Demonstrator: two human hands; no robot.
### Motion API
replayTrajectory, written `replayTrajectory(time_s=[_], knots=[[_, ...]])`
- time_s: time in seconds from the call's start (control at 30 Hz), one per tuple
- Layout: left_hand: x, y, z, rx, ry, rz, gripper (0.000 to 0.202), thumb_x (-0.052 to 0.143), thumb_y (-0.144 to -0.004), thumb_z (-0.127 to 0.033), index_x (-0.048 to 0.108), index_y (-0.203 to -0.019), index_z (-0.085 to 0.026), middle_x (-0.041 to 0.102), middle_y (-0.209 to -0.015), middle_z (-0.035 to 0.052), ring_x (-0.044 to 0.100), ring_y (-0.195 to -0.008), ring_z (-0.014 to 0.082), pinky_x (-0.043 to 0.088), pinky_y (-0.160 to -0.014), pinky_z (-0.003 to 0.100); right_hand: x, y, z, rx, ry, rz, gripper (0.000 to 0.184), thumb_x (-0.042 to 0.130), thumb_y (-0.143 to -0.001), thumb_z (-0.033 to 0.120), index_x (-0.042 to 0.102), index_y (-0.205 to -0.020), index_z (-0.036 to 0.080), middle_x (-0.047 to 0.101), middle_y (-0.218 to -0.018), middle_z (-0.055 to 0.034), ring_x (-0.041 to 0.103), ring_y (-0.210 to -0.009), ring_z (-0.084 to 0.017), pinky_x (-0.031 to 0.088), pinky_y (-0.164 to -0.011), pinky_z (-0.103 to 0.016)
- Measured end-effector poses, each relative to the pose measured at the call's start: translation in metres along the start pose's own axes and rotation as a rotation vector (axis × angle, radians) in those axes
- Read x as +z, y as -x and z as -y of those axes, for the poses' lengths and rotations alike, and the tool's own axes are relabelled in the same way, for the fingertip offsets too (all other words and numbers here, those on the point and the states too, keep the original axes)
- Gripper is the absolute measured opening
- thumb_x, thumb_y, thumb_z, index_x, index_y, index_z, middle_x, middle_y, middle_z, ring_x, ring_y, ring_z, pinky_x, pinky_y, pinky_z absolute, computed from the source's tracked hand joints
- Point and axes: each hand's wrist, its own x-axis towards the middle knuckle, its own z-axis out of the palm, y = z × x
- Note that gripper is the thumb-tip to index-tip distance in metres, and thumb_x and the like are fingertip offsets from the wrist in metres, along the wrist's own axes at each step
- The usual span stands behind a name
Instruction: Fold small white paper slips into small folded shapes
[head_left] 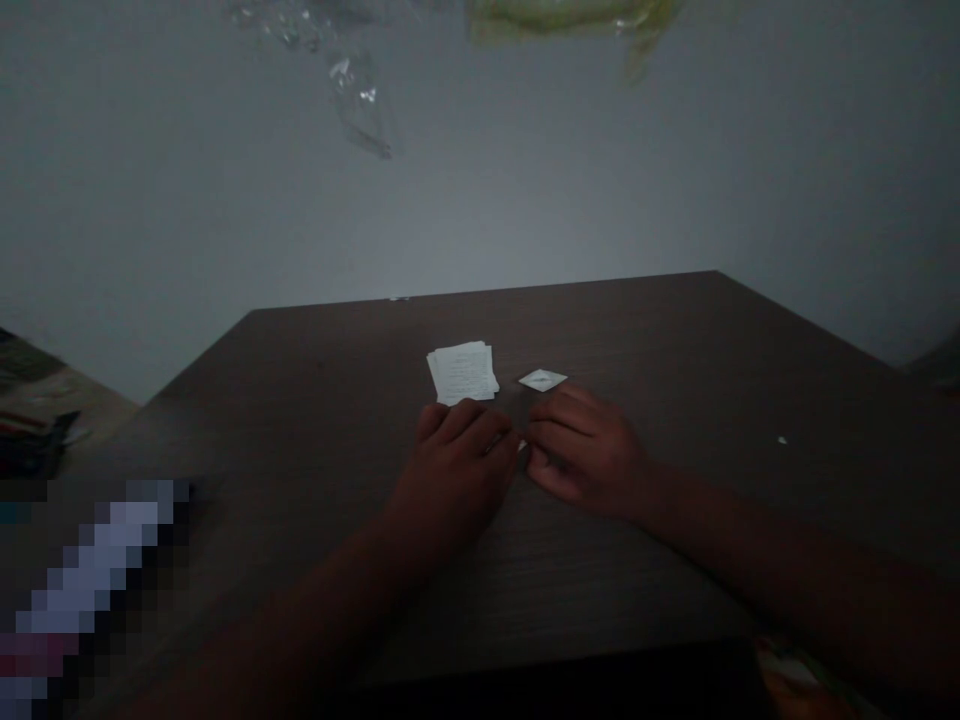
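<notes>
Both my hands rest on a dark wooden table (675, 340), fingertips meeting in the middle. My left hand (454, 470) has its fingers curled down and together. My right hand (581, 455) is closed too, and between the two a tiny white edge of a small paper piece (521, 444) shows, pinched by both hands. Just beyond my left hand lies a small stack of white paper squares (463, 372). A folded white diamond-shaped paper (542, 379) lies just past my right hand.
A tiny white scrap (782, 440) lies on the table to the right. A grey wall rises behind the table, with clear plastic (360, 100) and a yellowish bag (570, 20) hanging at the top. Clutter sits at the far left.
</notes>
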Motion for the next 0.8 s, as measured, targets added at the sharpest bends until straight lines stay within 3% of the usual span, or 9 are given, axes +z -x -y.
replayTrajectory(time_s=[0.17,0.3,0.4,0.47,0.6,0.7,0.8], knots=[[0.002,0.002,0.007,-0.031,-0.018,0.031,0.015,0.078,-0.118,-0.011,0.085,-0.111,-0.023,0.092,-0.112,0.0034,0.078,-0.103,0.0283,0.052,-0.089,0.046,-0.001,0.005,-0.015,0.093,0.038,-0.012,0.02,0.073,-0.104,0.009,0.073,-0.095,0.027,0.076,-0.092,-0.0048,0.073,-0.087,-0.026,0.065,-0.08,-0.04],[0.011,0.004,0.007,-0.091,-0.013,0.216,0.004,0.085,-0.117,-0.024,0.086,-0.115,-0.021,0.093,-0.121,0.0077,0.082,-0.113,0.0321,0.058,-0.097,0.047,0.002,0.009,-0.02,0.145,0.027,-0.004,0.017,0.073,-0.104,0.01,0.074,-0.101,0.026,0.078,-0.095,-0.0059,0.077,-0.091,-0.027,0.066,-0.083,-0.04],[0.013,0.006,0.008,-0.099,0.135,0.347,0.037,0.089,-0.116,-0.055,0.087,-0.126,-0.019,0.092,-0.124,0.0118,0.086,-0.114,0.0358,0.065,-0.099,0.05,0.005,0.011,-0.021,0.174,0.011,0.036,0.015,0.073,-0.107,0.011,0.076,-0.105,0.026,0.08,-0.098,-0.0065,0.078,-0.093,-0.027,0.067,-0.085,-0.04],[0.012,0.006,0.012,-0.089,0.252,0.362,0.044,0.089,-0.115,-0.062,0.087,-0.128,-0.02,0.093,-0.123,0.0124,0.088,-0.113,0.0365,0.068,-0.1,0.051,0.005,0.012,-0.025,0.197,-0.021,0.076,0.015,0.072,-0.108,0.011,0.076,-0.107,0.025,0.081,-0.1,-0.0066,0.079,-0.094,-0.026,0.066,-0.084,-0.038],[0.01,0.006,0.026,-0.085,0.401,0.298,0.019,0.072,-0.124,-0.033,0.086,-0.13,-0.022,0.093,-0.125,0.0111,0.088,-0.119,0.0324,0.07,-0.106,0.049,0.0,0.013,-0.036,0.184,-0.148,0.17,0.017,0.069,-0.11,0.008,0.078,-0.112,0.021,0.083,-0.101,-0.0067,0.079,-0.09,-0.023,0.063,-0.081,-0.035],[0.014,0.006,0.035,-0.015,0.46,0.294,0.025,0.065,-0.117,-0.013,0.085,-0.131,-0.02,0.092,-0.132,0.0111,0.088,-0.125,0.0288,0.069,-0.114,0.046,-0.005,0.012,-0.04,0.121,-0.226,0.282,0.017,0.07,-0.11,0.008,0.08,-0.114,0.021,0.084,-0.102,-0.0064,0.081,-0.093,-0.023,0.064,-0.084,-0.035],[0.02,0.008,0.039,0.065,0.43,0.405,0.03,0.072,-0.109,-0.005,0.087,-0.127,-0.023,0.093,-0.135,0.0069,0.088,-0.128,0.0269,0.066,-0.121,0.045,-0.007,0.01,-0.036,0.077,-0.317,0.422,0.016,0.074,-0.111,0.008,0.083,-0.112,0.021,0.084,-0.101,-0.0037,0.081,-0.09,-0.021,0.064,-0.082,-0.034]])
